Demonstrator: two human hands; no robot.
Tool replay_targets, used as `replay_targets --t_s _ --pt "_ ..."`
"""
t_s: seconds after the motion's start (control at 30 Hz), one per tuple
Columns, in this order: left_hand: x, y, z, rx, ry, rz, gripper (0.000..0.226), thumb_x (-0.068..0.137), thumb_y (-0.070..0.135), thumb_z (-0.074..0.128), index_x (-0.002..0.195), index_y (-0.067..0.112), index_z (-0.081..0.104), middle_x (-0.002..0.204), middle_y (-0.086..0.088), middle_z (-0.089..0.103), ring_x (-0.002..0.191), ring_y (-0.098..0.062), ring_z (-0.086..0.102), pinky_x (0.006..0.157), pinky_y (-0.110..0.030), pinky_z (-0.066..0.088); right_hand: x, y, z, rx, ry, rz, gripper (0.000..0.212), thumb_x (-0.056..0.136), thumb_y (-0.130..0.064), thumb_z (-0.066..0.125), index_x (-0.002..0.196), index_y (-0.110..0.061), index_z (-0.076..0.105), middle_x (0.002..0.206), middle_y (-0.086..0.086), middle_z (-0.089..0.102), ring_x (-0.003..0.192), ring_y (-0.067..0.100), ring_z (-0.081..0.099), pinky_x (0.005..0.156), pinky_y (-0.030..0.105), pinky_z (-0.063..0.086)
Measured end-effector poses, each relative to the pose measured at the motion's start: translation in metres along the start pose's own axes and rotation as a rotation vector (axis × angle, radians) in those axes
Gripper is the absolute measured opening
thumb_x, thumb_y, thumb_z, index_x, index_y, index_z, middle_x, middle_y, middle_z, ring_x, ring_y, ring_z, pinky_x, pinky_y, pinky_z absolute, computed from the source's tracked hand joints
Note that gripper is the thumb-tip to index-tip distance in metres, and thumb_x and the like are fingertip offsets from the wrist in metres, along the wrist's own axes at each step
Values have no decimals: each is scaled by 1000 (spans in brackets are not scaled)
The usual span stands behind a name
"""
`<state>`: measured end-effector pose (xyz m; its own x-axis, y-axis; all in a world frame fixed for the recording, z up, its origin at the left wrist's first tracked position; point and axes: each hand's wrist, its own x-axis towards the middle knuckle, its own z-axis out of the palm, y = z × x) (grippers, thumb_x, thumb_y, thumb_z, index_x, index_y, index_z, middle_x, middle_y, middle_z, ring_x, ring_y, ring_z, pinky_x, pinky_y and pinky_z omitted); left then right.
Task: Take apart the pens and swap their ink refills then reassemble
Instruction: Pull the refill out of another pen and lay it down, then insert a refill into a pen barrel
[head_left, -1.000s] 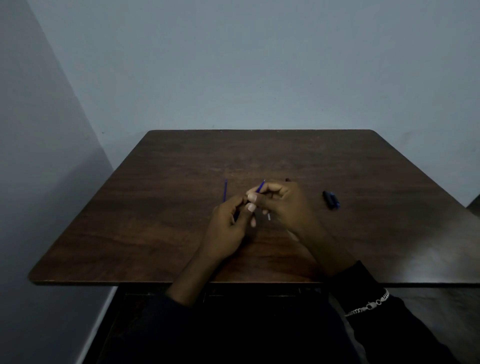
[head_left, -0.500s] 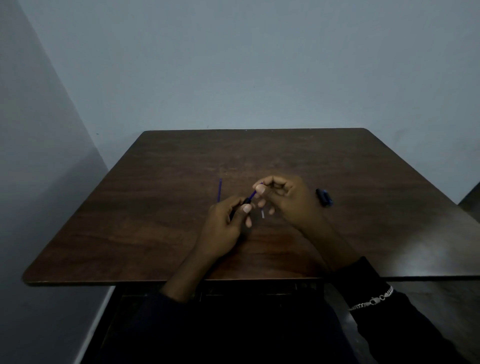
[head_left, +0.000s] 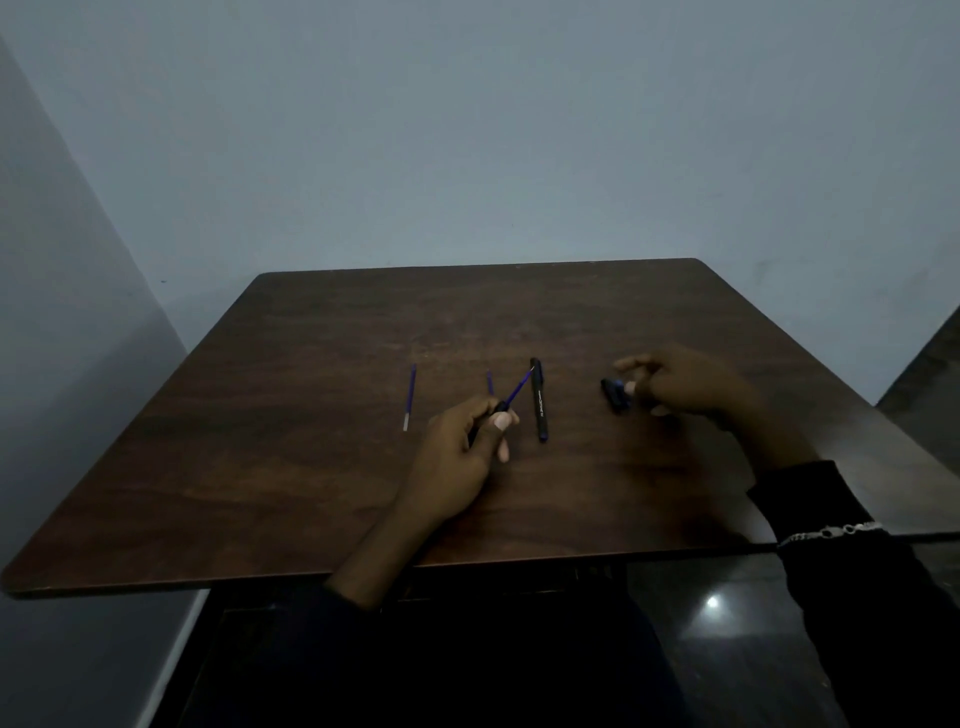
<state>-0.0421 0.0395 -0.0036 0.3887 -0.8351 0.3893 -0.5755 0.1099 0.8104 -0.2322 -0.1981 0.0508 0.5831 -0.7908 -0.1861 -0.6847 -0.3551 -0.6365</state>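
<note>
My left hand (head_left: 460, 449) grips a dark pen barrel (head_left: 500, 407), and a blue ink refill (head_left: 518, 388) sticks out of its far end. A second black pen barrel (head_left: 539, 401) lies on the table just right of that hand. Another blue refill (head_left: 409, 397) lies loose to the left. A short blue piece (head_left: 490, 382) shows behind my left fingers. My right hand (head_left: 685, 387), blurred, has its fingers spread with the tips at a small dark blue pen cap (head_left: 615, 396) on the right.
Everything lies on a dark wooden table (head_left: 311, 467) set against a grey wall. A dark glossy floor (head_left: 727, 613) shows below the front edge. A silver bracelet (head_left: 831, 532) sits on my right wrist.
My right hand has let go of the refill and moved right to the pen cap. This uncovers the black barrel on the table. My left hand keeps the barrel with the refill.
</note>
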Motion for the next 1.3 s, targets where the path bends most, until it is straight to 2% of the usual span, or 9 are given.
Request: replay_targets --t_s 0.07,0.17,0.27,0.53,0.73,0.9,1.1,1.2,1.3 --pt "0 -2 0 -3 0 -4 24 105 26 51 99 14 71 68 5 67 61 -6 58 63 -30 47 2 1 -4 28 -106 20 44 93 -7 72 134 1 61 113 -2 64 90 15 62 79 37 61" --pt "0 -6 -1 -10 -10 -14 22 108 20 51 98 15 70 69 4 67 61 -6 57 63 -27 46 3 -3 -8 13 -225 24 66 86 -3 79 146 -16 55 117 2 59 99 20 61 76 32 56" --pt "0 -5 0 -14 -14 -14 23 106 26 50 98 16 70 67 5 67 59 -4 56 61 -26 46 5 -7 -10 -94 -252 -2 70 84 -3 81 146 -20 54 126 6 58 100 21 63 71 26 56" --pt "-2 0 -1 -16 -26 -30 22 108 20 52 100 11 70 68 2 67 60 -8 57 64 -31 47 12 -4 -9 -112 -196 2 56 84 2 79 135 -12 62 112 4 59 97 25 65 77 33 60" --pt "-4 3 -1 5 -35 -42 20 108 17 53 99 12 71 68 3 68 59 -7 57 62 -28 46 8 -2 -14 -150 -175 17 37 82 2 80 116 -8 71 101 6 65 92 29 71 66 27 58" --pt "-4 2 -1 25 -39 -23 22 108 23 53 98 13 70 70 0 70 61 -13 62 63 -31 48 5 2 -13 -178 -92 40 9 86 -11 81 91 -5 77 94 8 75 78 17 72 59 24 56" --pt "-5 3 -2 33 -31 -16 24 107 23 53 96 10 70 69 1 70 62 -12 63 63 -19 46 -2 0 -8 -216 79 74 7 89 -4 71 95 0 72 94 12 72 78 19 71 65 31 58" --pt "-4 4 -2 28 -37 -18 24 108 19 54 94 6 69 68 -1 69 60 -8 60 62 -16 44 -8 -4 -6 57 224 -80 18 85 -2 72 103 -4 74 86 8 74 75 18 71 70 34 59" --pt "-4 7 -2 27 -33 -17 25 107 18 55 93 3 69 68 -4 69 62 -16 62 63 -17 44 -22 -23 4 675 119 -208 19 92 0 69 106 -12 74 92 7 77 87 23 76 77 31 63"
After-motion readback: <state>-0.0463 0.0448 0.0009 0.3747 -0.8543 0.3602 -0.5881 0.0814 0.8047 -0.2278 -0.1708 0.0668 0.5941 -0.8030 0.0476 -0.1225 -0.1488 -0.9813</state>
